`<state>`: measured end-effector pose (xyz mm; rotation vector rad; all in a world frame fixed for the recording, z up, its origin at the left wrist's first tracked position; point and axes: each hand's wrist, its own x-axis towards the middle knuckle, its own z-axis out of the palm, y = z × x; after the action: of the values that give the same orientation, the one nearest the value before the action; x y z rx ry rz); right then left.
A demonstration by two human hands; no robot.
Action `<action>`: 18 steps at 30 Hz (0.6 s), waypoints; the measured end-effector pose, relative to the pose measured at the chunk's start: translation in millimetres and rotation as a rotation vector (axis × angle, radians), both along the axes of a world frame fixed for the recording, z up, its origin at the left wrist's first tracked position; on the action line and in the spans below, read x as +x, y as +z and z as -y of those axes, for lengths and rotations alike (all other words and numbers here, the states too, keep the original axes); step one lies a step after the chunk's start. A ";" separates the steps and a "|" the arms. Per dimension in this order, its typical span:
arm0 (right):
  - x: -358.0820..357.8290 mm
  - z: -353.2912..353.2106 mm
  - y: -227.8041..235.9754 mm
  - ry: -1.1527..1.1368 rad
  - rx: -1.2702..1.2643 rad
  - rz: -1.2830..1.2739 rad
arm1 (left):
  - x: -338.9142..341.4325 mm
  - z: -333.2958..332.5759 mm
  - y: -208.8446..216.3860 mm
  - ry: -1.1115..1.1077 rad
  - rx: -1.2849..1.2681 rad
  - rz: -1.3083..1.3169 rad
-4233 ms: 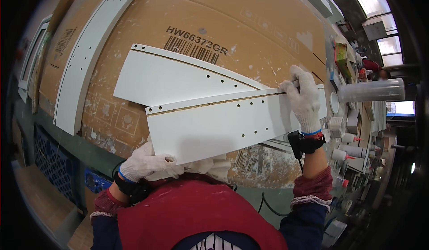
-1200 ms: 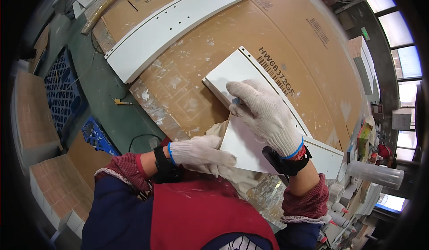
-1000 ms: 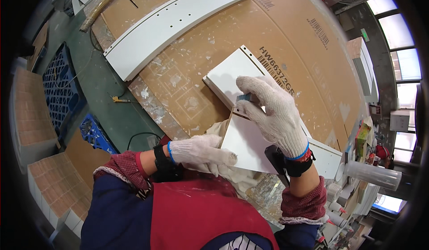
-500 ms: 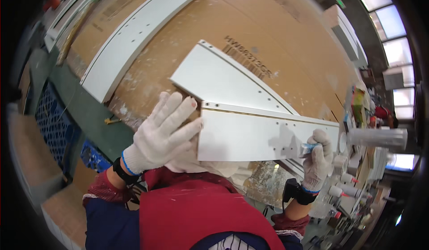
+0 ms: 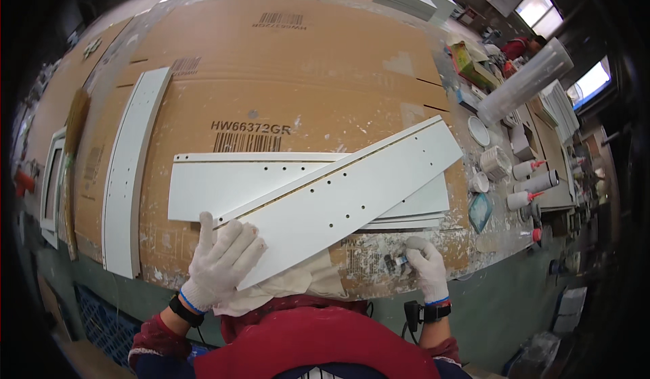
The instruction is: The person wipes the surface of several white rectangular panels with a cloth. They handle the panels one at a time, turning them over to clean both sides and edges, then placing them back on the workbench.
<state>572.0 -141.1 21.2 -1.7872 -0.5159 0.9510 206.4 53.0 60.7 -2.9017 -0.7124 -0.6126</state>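
- Top panel (image 5: pixel 347 193) (white) is lying askew across the lower panels (image 5: pixel 210 189), grooved/drilled face up — prob. leaving holes accessible.
- L hand (image 5: pixel 223 262) is resting on top panel's near-left end, fingers extended + slightly spread; no firm grip visible; presumably steadying panel.
- R hand (image 5: pixel 428 267) is curling closed round a small blue item (image 5: pixel 401 260), nr. top panel's near-right side, not touching it — prob. leaving face unobstructed.
- Cloth (image 5: pixel 311 272) is bunching along top panel's near edge, poss. as padding.
- Cardboard (image 5: pixel 338 88) is extending beneath/beyond top panel, prob. protecting surfaces.
- Curved panel (image 5: pixel 132 176) is lying L of top panel, well apart.
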 end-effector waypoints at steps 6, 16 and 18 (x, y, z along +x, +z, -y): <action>18.9 -9.2 2.4 0.033 -0.089 0.081 | -3.4 6.2 -2.8 -0.042 -0.008 0.029; 101.0 -34.4 43.1 -0.037 -0.004 0.794 | -22.9 25.6 -4.5 0.107 -0.075 -0.023; 121.4 -58.0 52.0 -0.063 0.009 0.750 | -26.4 26.6 -7.0 0.098 -0.075 -0.004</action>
<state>693.4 -83.1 73.2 -2.1119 -0.9126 0.1995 180.0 26.3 53.7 -2.9131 -0.8900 -0.5809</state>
